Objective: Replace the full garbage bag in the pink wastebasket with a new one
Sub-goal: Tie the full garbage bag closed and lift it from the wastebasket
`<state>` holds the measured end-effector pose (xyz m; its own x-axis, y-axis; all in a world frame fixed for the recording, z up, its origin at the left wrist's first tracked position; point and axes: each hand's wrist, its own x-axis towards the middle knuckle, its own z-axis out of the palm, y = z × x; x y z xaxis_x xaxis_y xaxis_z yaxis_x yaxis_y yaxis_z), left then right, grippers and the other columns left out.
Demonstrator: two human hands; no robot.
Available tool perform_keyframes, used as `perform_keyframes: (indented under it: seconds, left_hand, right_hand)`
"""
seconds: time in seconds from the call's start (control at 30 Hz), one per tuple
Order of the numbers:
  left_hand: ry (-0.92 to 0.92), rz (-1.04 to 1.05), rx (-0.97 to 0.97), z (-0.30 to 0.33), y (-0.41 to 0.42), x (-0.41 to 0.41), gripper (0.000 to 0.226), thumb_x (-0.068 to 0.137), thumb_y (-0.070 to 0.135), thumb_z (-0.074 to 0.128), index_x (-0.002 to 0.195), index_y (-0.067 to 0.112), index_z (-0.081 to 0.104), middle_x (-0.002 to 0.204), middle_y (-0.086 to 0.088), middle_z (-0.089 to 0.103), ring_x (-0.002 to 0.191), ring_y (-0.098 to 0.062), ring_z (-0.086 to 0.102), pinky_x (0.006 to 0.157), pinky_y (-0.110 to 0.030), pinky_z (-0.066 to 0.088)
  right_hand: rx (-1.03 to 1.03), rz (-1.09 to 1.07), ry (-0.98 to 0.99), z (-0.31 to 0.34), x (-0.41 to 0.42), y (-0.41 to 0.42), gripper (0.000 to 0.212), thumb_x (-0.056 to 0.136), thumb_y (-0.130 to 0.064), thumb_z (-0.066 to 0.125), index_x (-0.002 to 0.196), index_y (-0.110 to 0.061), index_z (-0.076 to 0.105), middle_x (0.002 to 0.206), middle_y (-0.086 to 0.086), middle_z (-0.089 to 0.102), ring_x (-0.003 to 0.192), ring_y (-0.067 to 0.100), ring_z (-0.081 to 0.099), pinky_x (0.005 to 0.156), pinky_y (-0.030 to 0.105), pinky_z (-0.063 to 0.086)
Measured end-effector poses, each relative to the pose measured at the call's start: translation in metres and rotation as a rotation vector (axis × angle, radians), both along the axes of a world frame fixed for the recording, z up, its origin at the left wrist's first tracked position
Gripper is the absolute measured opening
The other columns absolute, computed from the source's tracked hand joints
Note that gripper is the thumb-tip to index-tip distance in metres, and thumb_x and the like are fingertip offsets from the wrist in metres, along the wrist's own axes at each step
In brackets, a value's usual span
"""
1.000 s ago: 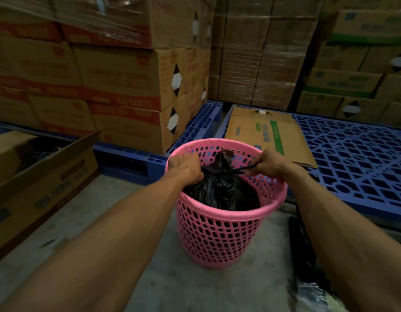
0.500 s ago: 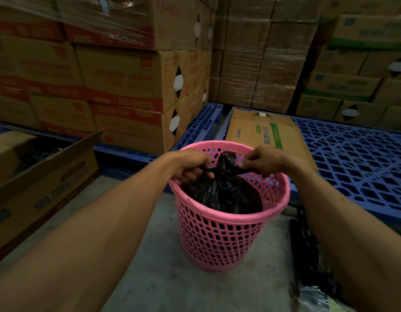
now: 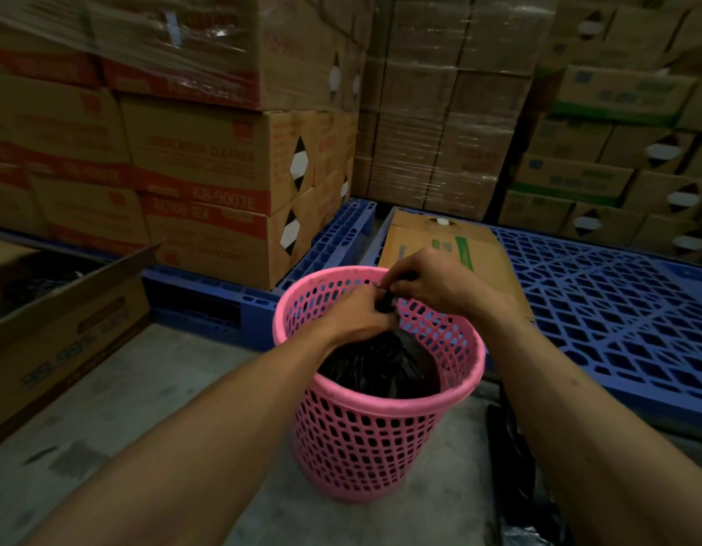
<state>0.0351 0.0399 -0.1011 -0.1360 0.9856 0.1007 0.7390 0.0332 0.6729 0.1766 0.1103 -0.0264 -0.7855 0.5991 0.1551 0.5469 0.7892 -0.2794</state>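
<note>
Above pink wastebasket (image 3: 380, 439): both hands' fingers (image 3: 384, 295) pinch black garbage bag (image 3: 380, 364) neck.

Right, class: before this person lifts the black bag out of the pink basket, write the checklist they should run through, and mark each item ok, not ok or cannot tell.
1. Bag neck gathered: the black garbage bag is bunched at the top. Ok.
2. Both hands on the neck: left hand and right hand pinch it together. Ok.
3. Knot finished: fingers hide it. Cannot tell.
4. Bag free of the pink wastebasket rim: no plastic draped over it. Ok.
5. Basket upright on the floor. Ok.
6. New bag ready: dark plastic lies beside the basket, unidentifiable. Cannot tell.
</note>
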Motion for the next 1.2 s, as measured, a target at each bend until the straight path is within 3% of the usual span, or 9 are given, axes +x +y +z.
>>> perform_keyframes:
  seconds: [0.13, 0.37, 0.53, 0.73, 0.8, 0.9, 0.97, 1.1, 1.2]
  left_hand:
    - [0.407, 0.186, 0.215, -0.003, 0.010, 0.004, 0.013, 0.087, 0.030, 0.057, 0.086, 0.018, 0.062, 0.064, 0.001, 0.054, 0.065, -0.028, 0.058, 0.048, -0.030, 0.026]
    - [0.592, 0.193, 0.322, -0.013, 0.017, 0.004, 0.037, 0.100, 0.032, 0.047, 0.131, 0.014, 0.048, 0.098, -0.014, 0.070, 0.084, -0.036, 0.066, 0.060, -0.035, 0.033]
    - [0.569, 0.058, 0.374, -0.020, 0.013, -0.013, 0.041, 0.097, 0.037, 0.054, 0.132, 0.016, 0.048, 0.093, -0.012, 0.071, 0.080, -0.033, 0.067, 0.061, -0.038, 0.046]
    - [0.581, 0.100, 0.361, -0.020, 0.005, -0.007, 0.021, 0.093, 0.029, 0.055, 0.100, 0.013, 0.067, 0.078, -0.008, 0.069, 0.068, -0.029, 0.064, 0.057, -0.034, 0.044]
    - [0.383, 0.260, 0.200, -0.008, 0.008, 0.005, 0.018, 0.088, 0.031, 0.064, 0.081, 0.014, 0.065, 0.069, -0.004, 0.065, 0.065, -0.026, 0.062, 0.055, -0.030, 0.040]
    - [-0.467, 0.462, -0.053, 0.012, 0.020, 0.011, 0.017, 0.082, 0.016, 0.074, 0.075, 0.013, 0.059, 0.062, -0.004, 0.061, 0.051, -0.014, 0.058, 0.046, -0.023, 0.045]
    - [-0.906, 0.472, -0.241, 0.019, 0.017, 0.008, 0.022, 0.086, 0.004, 0.060, 0.067, 0.011, 0.054, 0.040, -0.001, 0.047, 0.027, -0.007, 0.035, 0.029, -0.015, 0.026]
    - [-1.091, 0.482, -0.326, 0.005, 0.016, -0.002, 0.027, 0.085, 0.015, 0.061, 0.062, 0.017, 0.047, 0.033, 0.005, 0.025, 0.024, -0.008, 0.016, 0.031, -0.013, 0.014]
    - [-1.135, 0.452, -0.272, 0.002, 0.018, -0.002, 0.021, 0.088, 0.014, 0.060, 0.069, 0.016, 0.052, 0.037, 0.004, 0.026, 0.025, -0.008, 0.018, 0.030, -0.014, 0.015]
  right_hand:
    - [0.022, 0.016, 0.063, -0.003, -0.006, 0.003, 0.019, 0.090, -0.014, 0.069, 0.104, -0.023, 0.079, 0.099, -0.006, 0.076, 0.082, 0.004, 0.063, 0.066, 0.013, 0.042]
    - [-0.025, -0.195, 0.287, -0.035, -0.005, 0.025, 0.015, 0.092, -0.015, 0.069, 0.103, -0.010, 0.078, 0.079, -0.001, 0.070, 0.066, 0.013, 0.064, 0.056, 0.020, 0.047]
    - [-0.224, -0.321, 0.410, -0.072, -0.007, 0.027, 0.009, 0.090, -0.016, 0.072, 0.090, -0.010, 0.078, 0.060, -0.008, 0.062, 0.052, 0.000, 0.051, 0.045, 0.006, 0.035]
    - [-0.337, -0.400, 0.406, -0.091, -0.028, 0.023, 0.011, 0.091, -0.015, 0.069, 0.091, -0.011, 0.079, 0.078, 0.001, 0.071, 0.076, 0.012, 0.062, 0.066, 0.022, 0.041]
    - [-0.340, -0.408, 0.384, -0.094, -0.028, 0.023, 0.012, 0.090, -0.012, 0.068, 0.095, -0.011, 0.079, 0.087, 0.001, 0.072, 0.082, 0.012, 0.062, 0.074, 0.023, 0.040]
    - [-0.452, -0.362, 0.375, -0.090, -0.020, 0.020, 0.014, 0.087, -0.013, 0.073, 0.099, -0.021, 0.076, 0.088, -0.003, 0.072, 0.086, 0.018, 0.066, 0.083, 0.032, 0.052]
    - [-0.528, -0.321, 0.439, -0.090, -0.013, 0.022, 0.022, 0.081, -0.020, 0.080, 0.100, -0.027, 0.073, 0.082, -0.006, 0.072, 0.085, 0.019, 0.070, 0.086, 0.040, 0.058]
    - [-0.552, -0.218, 0.459, -0.080, 0.004, 0.018, 0.017, 0.086, -0.015, 0.078, 0.103, -0.012, 0.076, 0.085, 0.001, 0.074, 0.077, 0.017, 0.067, 0.068, 0.020, 0.056]
    - [-0.624, -0.154, 0.463, -0.076, 0.011, 0.014, 0.011, 0.087, -0.018, 0.078, 0.097, -0.015, 0.079, 0.087, 0.005, 0.078, 0.085, 0.021, 0.072, 0.082, 0.031, 0.061]
